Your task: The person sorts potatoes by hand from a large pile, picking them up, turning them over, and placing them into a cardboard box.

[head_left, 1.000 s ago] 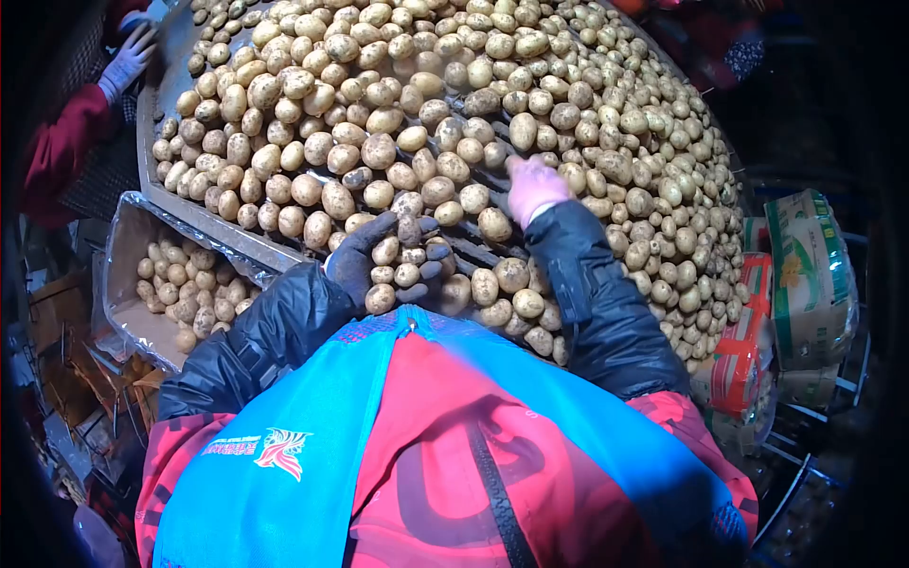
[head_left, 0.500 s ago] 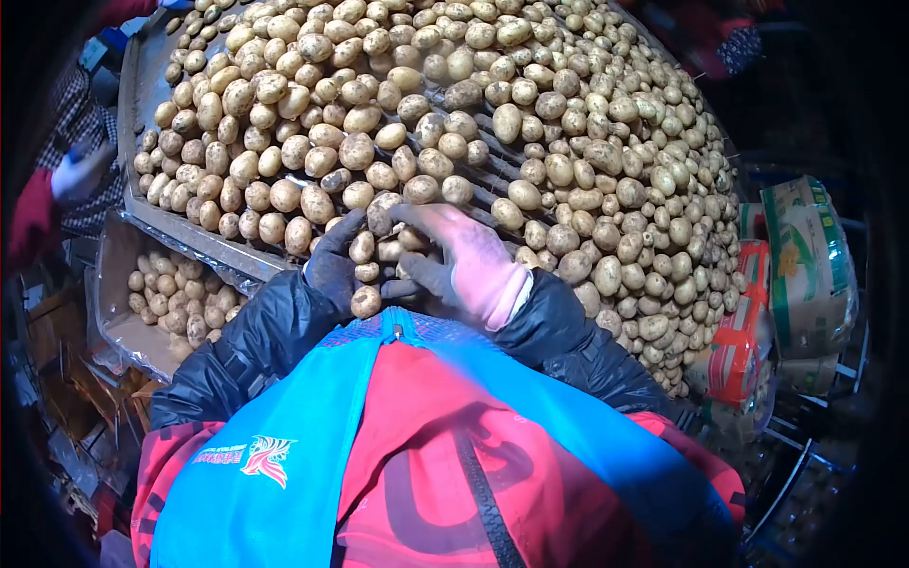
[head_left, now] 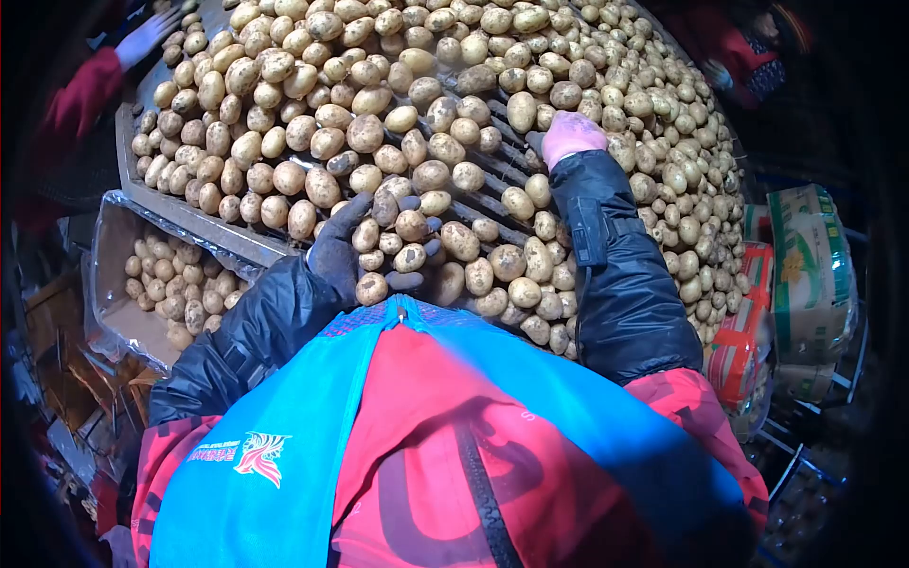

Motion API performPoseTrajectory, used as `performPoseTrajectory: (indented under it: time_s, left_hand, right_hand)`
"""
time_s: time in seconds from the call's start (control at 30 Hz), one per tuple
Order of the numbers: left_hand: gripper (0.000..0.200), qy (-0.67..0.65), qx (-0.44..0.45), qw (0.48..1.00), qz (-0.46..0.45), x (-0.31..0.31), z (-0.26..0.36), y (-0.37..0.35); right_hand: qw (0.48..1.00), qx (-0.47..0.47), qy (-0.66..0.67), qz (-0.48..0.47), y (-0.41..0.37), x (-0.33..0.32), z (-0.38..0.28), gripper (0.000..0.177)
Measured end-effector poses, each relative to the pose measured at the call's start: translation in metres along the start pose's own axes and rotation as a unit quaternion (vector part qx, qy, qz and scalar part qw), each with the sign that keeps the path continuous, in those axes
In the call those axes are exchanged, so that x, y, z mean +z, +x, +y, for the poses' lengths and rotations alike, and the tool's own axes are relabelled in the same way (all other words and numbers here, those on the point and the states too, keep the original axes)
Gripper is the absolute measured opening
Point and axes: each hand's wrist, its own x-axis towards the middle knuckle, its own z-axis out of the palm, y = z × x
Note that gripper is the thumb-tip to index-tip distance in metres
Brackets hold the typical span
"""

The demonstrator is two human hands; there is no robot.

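Observation:
A large heap of soil-marked potatoes (head_left: 653, 189) spreads in front of me. My left hand (head_left: 333, 248), in a dark grey glove, curls its fingers around several small potatoes (head_left: 411, 224) close to my chest. Grey fingertips show between those potatoes. My right hand (head_left: 572, 138), in a pink and grey glove, reaches out over the heap, back upward and fingers curled down. A grey thumb shows at its left side, and whatever lies under the fingers is hidden. Beside it, dark slats (head_left: 497, 175) show between potatoes.
A metal edge (head_left: 204, 222) borders the heap on the left. Below it stands a plastic-lined box (head_left: 133, 317) of potatoes. Packed cartons (head_left: 810, 275) are at the right. Another person's gloved hand (head_left: 147, 38) is at the upper left, and another person (head_left: 743, 57) at the upper right.
My right hand has left my left hand and moved forward and right onto the heap. My left hand stays near my chest with potatoes. The co-worker's hand at left has moved up.

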Motion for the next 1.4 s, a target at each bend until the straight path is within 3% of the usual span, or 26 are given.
performPoseTrajectory:
  time_s: [0.13,0.23,0.3,0.37,0.43,0.5,0.57,0.63,0.7,0.77,0.8,0.83,0.87,0.9,0.93,0.97,1.0,1.03,1.1,1.13,1.17,1.23,1.3,1.37,1.4]
  left_hand:
    - [0.065,0.001,0.001,1.000,-0.013,0.000,-0.001,0.000]
    - [0.064,0.011,0.003,1.000,-0.005,0.000,-0.001,-0.001]
    - [0.063,0.008,0.011,1.000,-0.005,0.000,-0.002,-0.003]
    - [0.063,-0.002,0.022,1.000,0.010,0.000,-0.002,-0.005]
    - [0.062,-0.033,0.022,0.999,0.007,0.000,-0.002,-0.003]
    - [0.058,-0.009,0.041,0.998,0.046,0.007,-0.005,-0.004]
    - [0.058,-0.022,0.038,0.998,0.033,0.011,-0.005,-0.003]
    - [0.052,0.005,0.037,0.999,-0.015,-0.002,-0.004,-0.001]
    - [0.049,0.007,0.062,0.997,-0.052,-0.029,-0.005,0.014]
    - [0.045,0.006,0.083,0.993,-0.088,-0.036,-0.008,0.014]
    - [0.049,0.223,0.195,0.954,-0.054,-0.017,-0.013,0.004]
    - [0.053,0.426,0.295,0.855,-0.021,0.003,-0.018,-0.005]
    - [0.055,0.285,0.225,0.927,0.090,0.027,-0.025,-0.010]
    - [0.055,0.285,0.224,0.928,0.089,0.026,-0.024,-0.008]
    - [0.053,0.152,0.136,0.976,0.073,0.024,-0.019,-0.005]
    - [0.052,0.015,0.045,0.997,0.055,0.020,-0.014,-0.003]
    - [0.056,0.000,0.019,1.000,0.003,0.001,-0.008,-0.002]
    - [0.056,-0.003,0.021,1.000,0.005,0.007,-0.008,-0.003]
    - [0.055,-0.003,0.027,0.997,0.075,0.027,-0.010,-0.003]
    - [0.056,-0.003,0.032,0.995,0.096,0.028,-0.011,-0.002]
    - [0.056,-0.003,0.031,0.995,0.099,0.027,-0.011,-0.002]
    - [0.058,0.010,0.048,0.997,0.064,0.019,-0.010,-0.001]
    - [0.060,0.002,0.044,0.998,0.055,0.005,-0.007,-0.001]
    - [0.061,-0.038,0.035,0.998,-0.025,-0.006,-0.004,-0.003]
    - [0.061,-0.037,0.043,0.998,-0.040,-0.008,-0.004,-0.004]
  right_hand:
    - [0.999,0.019,0.029,-0.010,-0.003,0.004,0.002,0.062]
    - [0.995,0.064,0.077,-0.025,-0.008,0.005,-0.013,0.037]
    - [0.994,0.064,0.091,-0.011,-0.009,0.007,-0.019,0.035]
    - [0.992,0.028,0.126,-0.001,-0.018,0.011,-0.012,0.054]
    - [0.977,0.018,0.194,0.088,-0.035,0.015,-0.013,0.051]
    - [0.956,-0.023,0.261,0.132,-0.076,-0.009,-0.033,0.049]
    - [0.866,-0.176,0.428,0.191,-0.110,-0.008,-0.052,0.045]
    - [0.801,-0.301,0.490,0.170,-0.154,-0.020,-0.074,0.043]
    - [0.777,-0.440,0.412,0.181,-0.165,-0.015,-0.090,0.048]
    - [0.761,-0.499,0.364,0.200,-0.173,-0.007,-0.102,0.054]
    - [0.771,-0.501,0.355,0.168,-0.173,0.000,-0.104,0.060]
    - [0.773,-0.496,0.357,0.169,-0.174,0.000,-0.102,0.060]
    - [0.762,-0.486,0.391,0.174,-0.174,-0.001,-0.099,0.060]
    - [0.749,-0.476,0.425,0.178,-0.174,-0.001,-0.095,0.061]
    - [0.742,-0.455,0.446,0.208,-0.174,0.003,-0.088,0.059]
    - [0.755,-0.433,0.448,0.206,-0.165,0.010,-0.076,0.049]
    - [0.781,-0.396,0.433,0.215,-0.156,0.019,-0.062,0.044]
    - [0.805,-0.358,0.418,0.223,-0.149,0.028,-0.048,0.040]
    - [0.889,-0.312,0.317,0.113,-0.147,0.042,-0.027,0.038]
    - [0.913,-0.326,0.215,0.117,-0.145,0.060,-0.025,0.031]
    - [0.913,-0.326,0.217,0.115,-0.146,0.057,-0.029,0.031]
    - [0.959,-0.274,0.068,0.002,-0.144,0.049,-0.042,0.026]
    - [0.961,-0.266,0.070,-0.001,-0.142,0.042,-0.047,0.018]
    - [0.956,-0.233,0.178,0.010,-0.145,0.032,-0.042,0.021]
    - [0.936,-0.243,0.255,0.014,-0.140,0.042,-0.033,0.035]
